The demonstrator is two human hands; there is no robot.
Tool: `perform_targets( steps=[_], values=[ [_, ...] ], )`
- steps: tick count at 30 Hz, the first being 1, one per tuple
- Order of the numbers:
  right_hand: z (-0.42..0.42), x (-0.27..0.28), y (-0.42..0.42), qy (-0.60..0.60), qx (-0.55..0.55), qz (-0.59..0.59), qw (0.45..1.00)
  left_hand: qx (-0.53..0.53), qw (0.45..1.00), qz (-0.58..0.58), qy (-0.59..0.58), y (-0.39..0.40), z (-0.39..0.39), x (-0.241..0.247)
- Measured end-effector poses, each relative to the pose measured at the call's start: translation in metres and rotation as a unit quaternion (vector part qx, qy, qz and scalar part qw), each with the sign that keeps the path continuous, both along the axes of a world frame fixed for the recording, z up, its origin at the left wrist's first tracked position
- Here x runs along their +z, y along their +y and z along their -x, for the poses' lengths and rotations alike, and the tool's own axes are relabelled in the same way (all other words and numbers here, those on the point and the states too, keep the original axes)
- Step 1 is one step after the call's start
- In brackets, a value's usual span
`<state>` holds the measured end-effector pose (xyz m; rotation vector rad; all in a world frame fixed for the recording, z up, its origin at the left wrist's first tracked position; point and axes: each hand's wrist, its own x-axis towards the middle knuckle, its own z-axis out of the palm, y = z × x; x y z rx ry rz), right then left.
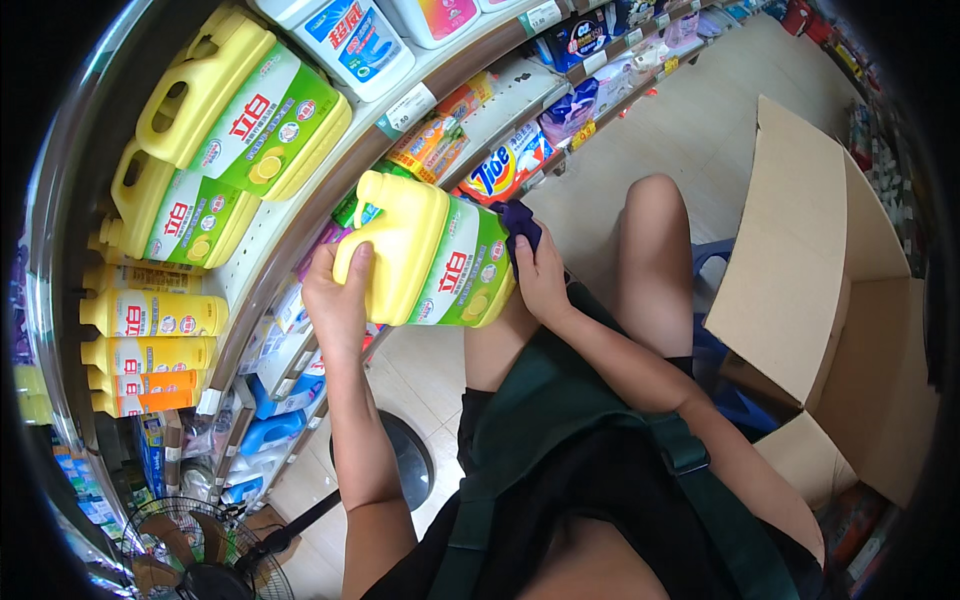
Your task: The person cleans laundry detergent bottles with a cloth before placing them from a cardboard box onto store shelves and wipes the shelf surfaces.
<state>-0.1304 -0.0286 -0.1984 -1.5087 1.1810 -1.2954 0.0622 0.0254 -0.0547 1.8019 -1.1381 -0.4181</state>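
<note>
My left hand (341,300) grips the handle of a yellow plastic jug of dish detergent (405,262) with a green and white lemon label. The jug is tilted on its side above my thigh, its capped neck toward the shelf. In my right hand (541,274) is a bunched dark purple cloth (519,225), pressed against the jug's base. Matching yellow jugs (255,127) stand on the shelf (259,217) at the left, beside several smaller yellow bottles (154,313).
An open cardboard box (795,247) stands at my right by a blue plastic stool (709,259). A pedestal fan (206,555) is at the lower left, its round base (409,457) on the tiles. Lower shelves hold bagged detergent (506,165) and blue bottles (277,431).
</note>
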Motion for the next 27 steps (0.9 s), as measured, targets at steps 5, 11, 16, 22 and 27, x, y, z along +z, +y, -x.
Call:
perform_targets(
  steps=[5,11,16,22,27],
  values=[
    [-0.005,-0.003,-0.004,-0.063,0.021,-0.027,0.997,-0.003,0.998,0.029,0.057,0.013,0.001,-0.004],
    [0.004,0.007,-0.006,-0.147,0.043,-0.144,0.978,-0.018,0.997,0.028,0.063,0.023,0.011,0.004],
    [0.002,0.011,-0.003,-0.207,0.061,-0.237,0.947,-0.022,1.000,0.001,0.021,0.045,0.008,0.007],
    [-0.005,0.017,0.001,-0.285,0.024,-0.291,0.913,-0.046,0.996,-0.021,0.067,0.057,0.011,0.013],
    [0.012,-0.023,-0.017,-0.278,-0.038,-0.370,0.886,-0.051,0.997,-0.046,0.046,0.057,0.021,0.007]
  ],
)
